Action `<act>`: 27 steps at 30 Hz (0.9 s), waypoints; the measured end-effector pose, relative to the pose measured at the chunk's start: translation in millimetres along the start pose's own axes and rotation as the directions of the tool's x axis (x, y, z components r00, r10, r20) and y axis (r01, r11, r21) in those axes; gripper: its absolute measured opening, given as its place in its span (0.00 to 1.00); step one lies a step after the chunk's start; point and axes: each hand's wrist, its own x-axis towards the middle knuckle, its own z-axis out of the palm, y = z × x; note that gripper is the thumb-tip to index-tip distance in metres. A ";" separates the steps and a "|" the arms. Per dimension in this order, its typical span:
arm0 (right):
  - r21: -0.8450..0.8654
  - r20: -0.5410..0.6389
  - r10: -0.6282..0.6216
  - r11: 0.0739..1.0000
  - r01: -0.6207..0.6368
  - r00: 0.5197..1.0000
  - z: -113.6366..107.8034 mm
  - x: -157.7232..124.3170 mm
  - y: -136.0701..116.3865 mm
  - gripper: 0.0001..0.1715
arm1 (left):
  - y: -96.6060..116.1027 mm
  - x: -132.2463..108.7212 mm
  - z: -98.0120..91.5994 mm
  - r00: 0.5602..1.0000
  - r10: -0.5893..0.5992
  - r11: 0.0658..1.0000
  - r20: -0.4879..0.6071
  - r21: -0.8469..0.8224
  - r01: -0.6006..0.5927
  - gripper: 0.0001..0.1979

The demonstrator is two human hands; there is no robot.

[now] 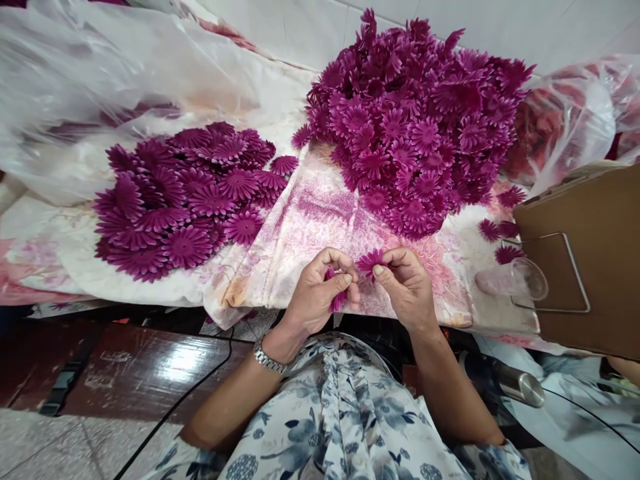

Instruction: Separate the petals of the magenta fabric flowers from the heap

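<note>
My left hand is closed on a magenta artificial flower head, pinched between thumb and fingers and partly hidden by them. In my right hand, thumb and forefinger grip the edge of another magenta flower head. Both hands are close together above the near edge of the cloth-covered table. Beyond them and to the right rises a tall heap of small magenta flower heads. A lower pile of wider, flatter magenta flower pieces lies to the left.
At the right stand a cardboard box with a wire frame and a clear plastic cup lying on its side. Loose flower heads lie near the box. Plastic bags cover the back left. A metal-capped flask is below right.
</note>
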 end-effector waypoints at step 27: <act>0.189 0.141 0.083 0.976 -0.109 0.987 4.9 3.9 -5.8 0.10 | 7.0 4.3 0.5 0.989 0.144 0.843 0.031 0.520 -0.139 0.04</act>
